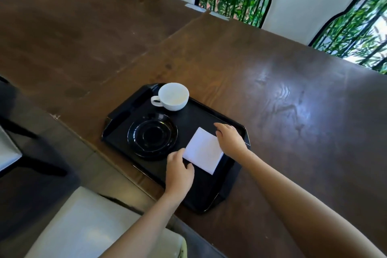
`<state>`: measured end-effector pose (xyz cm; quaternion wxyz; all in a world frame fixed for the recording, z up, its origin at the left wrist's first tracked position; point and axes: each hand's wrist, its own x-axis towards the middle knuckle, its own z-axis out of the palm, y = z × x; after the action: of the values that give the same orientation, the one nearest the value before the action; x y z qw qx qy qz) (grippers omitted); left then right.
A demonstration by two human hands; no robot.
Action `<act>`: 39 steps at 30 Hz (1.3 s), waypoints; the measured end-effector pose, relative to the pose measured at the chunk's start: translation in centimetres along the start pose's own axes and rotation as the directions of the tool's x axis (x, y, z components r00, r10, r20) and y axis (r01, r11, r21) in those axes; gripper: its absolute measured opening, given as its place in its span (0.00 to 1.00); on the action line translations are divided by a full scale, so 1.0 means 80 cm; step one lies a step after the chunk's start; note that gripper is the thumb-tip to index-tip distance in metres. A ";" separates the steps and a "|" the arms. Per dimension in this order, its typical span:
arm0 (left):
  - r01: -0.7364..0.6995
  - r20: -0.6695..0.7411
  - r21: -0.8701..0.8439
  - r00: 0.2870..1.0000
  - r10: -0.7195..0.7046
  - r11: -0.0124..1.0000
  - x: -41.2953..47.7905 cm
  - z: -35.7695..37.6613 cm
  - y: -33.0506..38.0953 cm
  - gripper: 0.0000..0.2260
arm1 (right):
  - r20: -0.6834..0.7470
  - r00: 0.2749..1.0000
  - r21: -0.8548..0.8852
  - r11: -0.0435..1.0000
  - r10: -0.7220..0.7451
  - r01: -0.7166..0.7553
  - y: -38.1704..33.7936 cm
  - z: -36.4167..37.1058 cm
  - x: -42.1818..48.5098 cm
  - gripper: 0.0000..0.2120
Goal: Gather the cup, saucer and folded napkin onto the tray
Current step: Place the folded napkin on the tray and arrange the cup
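Note:
A black tray point(211, 195) lies on the brown wooden table near its front edge. On it stand a white cup point(174, 96) at the far corner, handle to the left, and a black saucer point(152, 137) in the middle, empty. A white folded napkin point(202, 150) rests on the tray's right part. My left hand point(180, 172) touches the napkin's near left corner with its fingertips. My right hand point(229, 138) lies against the napkin's right edge, fingers curled over it.
The wooden table point(282, 94) stretches far and right. White chair backs point(305, 0) stand along the far side before green bamboo. A white chair seat point(83, 222) is below me at the left.

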<state>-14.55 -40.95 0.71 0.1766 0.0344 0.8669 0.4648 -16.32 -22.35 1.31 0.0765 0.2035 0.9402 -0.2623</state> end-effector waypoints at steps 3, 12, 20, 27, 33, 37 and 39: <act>-0.168 0.005 0.123 0.986 0.169 0.978 -0.004 0.002 -0.003 0.21 | 0.000 0.998 -0.109 0.992 -0.063 0.062 0.006 -0.001 -0.020 0.22; -0.448 0.280 0.507 0.894 0.350 0.737 0.024 0.025 -0.028 0.26 | 0.258 0.962 -0.462 0.863 -0.088 0.203 0.008 0.031 -0.062 0.52; -0.446 0.266 0.388 0.892 0.366 0.806 0.029 0.014 -0.025 0.22 | 0.289 0.956 -0.429 0.886 -0.048 0.174 0.000 0.027 -0.057 0.52; -0.361 -0.131 0.231 0.909 0.396 0.904 0.046 -0.070 -0.009 0.19 | 0.022 0.981 -0.286 0.939 -0.194 0.192 -0.031 0.012 -0.018 0.31; -0.051 -0.239 0.374 0.960 0.149 0.926 0.102 -0.150 -0.039 0.22 | 0.081 0.947 -0.225 0.920 -0.309 0.320 -0.087 0.024 0.032 0.30; 0.060 -0.144 0.376 0.990 -0.006 0.925 0.122 -0.163 -0.055 0.24 | 0.197 0.927 -0.238 0.902 -0.319 0.361 -0.104 0.042 0.051 0.33; 0.064 -0.111 0.350 0.993 -0.027 0.934 0.125 -0.160 -0.057 0.24 | 0.220 0.921 -0.265 0.889 -0.322 0.374 -0.104 0.051 0.054 0.34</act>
<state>-27.74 -51.47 0.68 0.1326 0.0212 0.9449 0.2985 -23.58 -29.53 0.58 0.1384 -0.0061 0.9802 -0.1414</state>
